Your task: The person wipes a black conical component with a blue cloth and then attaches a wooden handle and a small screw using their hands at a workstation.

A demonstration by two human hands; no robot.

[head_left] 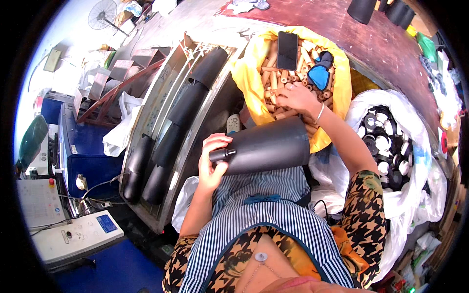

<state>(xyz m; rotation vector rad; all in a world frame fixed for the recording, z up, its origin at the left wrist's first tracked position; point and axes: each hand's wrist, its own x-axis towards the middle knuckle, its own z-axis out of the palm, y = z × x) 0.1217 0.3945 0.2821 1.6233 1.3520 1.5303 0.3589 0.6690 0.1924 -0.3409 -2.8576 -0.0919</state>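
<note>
I judge the black tube [268, 146], mid-view, stiff, light and slick, best gripped at its nine-o'clock end where the left hand [207, 168] holds it, while the right hand [300, 100] reaches wooden pieces [284, 75] at one o'clock, grip unclear

Through the head view, I make out an open yellow sack [343, 93] filled with short tan tubes [270, 92]; a dark phone [287, 51] and a blue-and-black object [320, 74] rest directly on the heap. Left of it, I see a long, slanting tray [159, 80] bearing black cones [188, 100] in two rows, ends overlapping, with pale strings [189, 48] at the far end. To the right, a white plastic bag [360, 103] holds loose black and white caps [386, 144]. More black containers [360, 11] sit on a dark red surface [303, 17] beyond; floor or tabletop, I cannot tell.
</note>
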